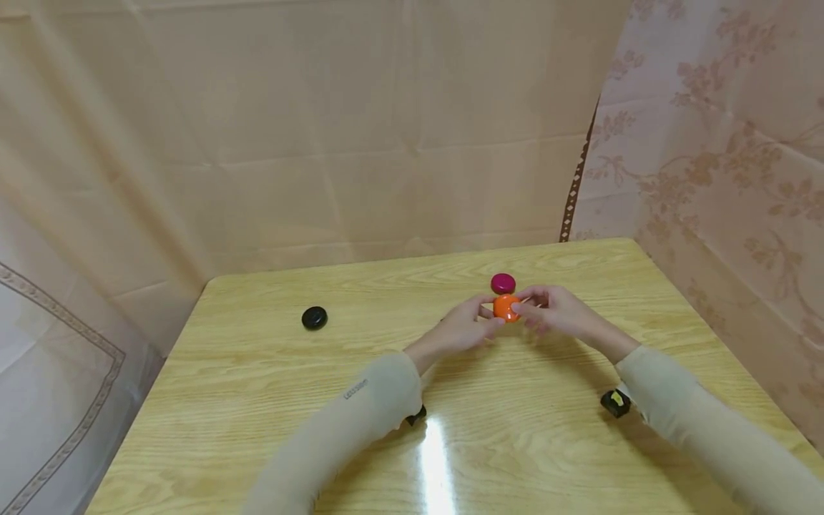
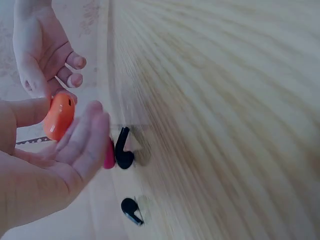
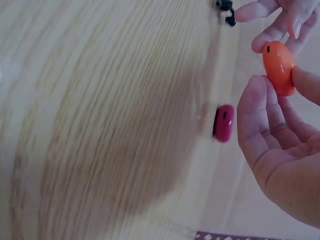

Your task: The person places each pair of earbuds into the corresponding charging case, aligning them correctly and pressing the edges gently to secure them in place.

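Note:
A glossy orange rounded case (image 1: 506, 308) with a small dark slot (image 3: 268, 49) in its edge is up above the table between both hands. The right hand (image 1: 556, 311) pinches it between thumb and fingertips. From the other side the left hand (image 1: 460, 327) has its thumb (image 2: 35, 112) and fingertips on it; its remaining fingers stretch out loosely. A similar magenta case (image 1: 503, 284) with a dark underside lies just beyond them. Beside it in the left wrist view is a small black earbud-like piece (image 2: 123, 149) with a stem; a second such black piece (image 2: 130, 210) lies apart.
A round black case (image 1: 314, 318) lies at the table's left rear. The wooden table (image 1: 257, 429) ends against a beige curtain (image 1: 354, 143) at the back and a floral cloth (image 1: 740, 179) on the right. Black wrist cameras (image 1: 616, 403) sit under the sleeves.

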Available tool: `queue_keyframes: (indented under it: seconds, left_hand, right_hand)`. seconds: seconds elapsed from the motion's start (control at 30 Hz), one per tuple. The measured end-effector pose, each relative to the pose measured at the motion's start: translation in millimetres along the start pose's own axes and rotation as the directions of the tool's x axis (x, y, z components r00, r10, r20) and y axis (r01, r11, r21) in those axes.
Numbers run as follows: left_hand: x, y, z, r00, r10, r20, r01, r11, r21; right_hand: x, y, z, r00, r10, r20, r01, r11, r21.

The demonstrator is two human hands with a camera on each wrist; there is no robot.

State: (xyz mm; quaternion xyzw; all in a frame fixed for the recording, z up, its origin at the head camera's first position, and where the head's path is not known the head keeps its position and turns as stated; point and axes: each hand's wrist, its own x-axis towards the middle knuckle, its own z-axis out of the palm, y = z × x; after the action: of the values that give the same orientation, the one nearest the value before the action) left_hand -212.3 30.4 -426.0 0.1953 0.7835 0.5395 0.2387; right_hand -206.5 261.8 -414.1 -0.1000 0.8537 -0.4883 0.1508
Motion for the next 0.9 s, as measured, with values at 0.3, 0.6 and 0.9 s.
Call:
queue_keyframes:
  seconds: [0.3, 0.6, 0.9]
  left_hand:
    - [26.9, -0.8, 22.1, 1.000, -0.011, -0.023, 0.013, 0.996, 0.090]
    - [47.7, 3.7, 32.8, 0.995, 0.017, -0.098, 0.001, 0.984, 0.178]
    - [57.1, 5.1, 48.3, 0.980, -0.066, -0.187, 0.150, 0.862, 0.484]
  right_hand:
    - [14.8, 23.6, -7.9, 0.997, 0.038, -0.065, -0.042, 0.997, -0.062]
    - [26.0, 32.7, -14.5, 0.993, 0.042, -0.111, -0.057, 0.989, -0.137]
    - [28.1, 35.2, -13.1, 0.991, 0.077, -0.106, -0.094, 0.982, -0.164]
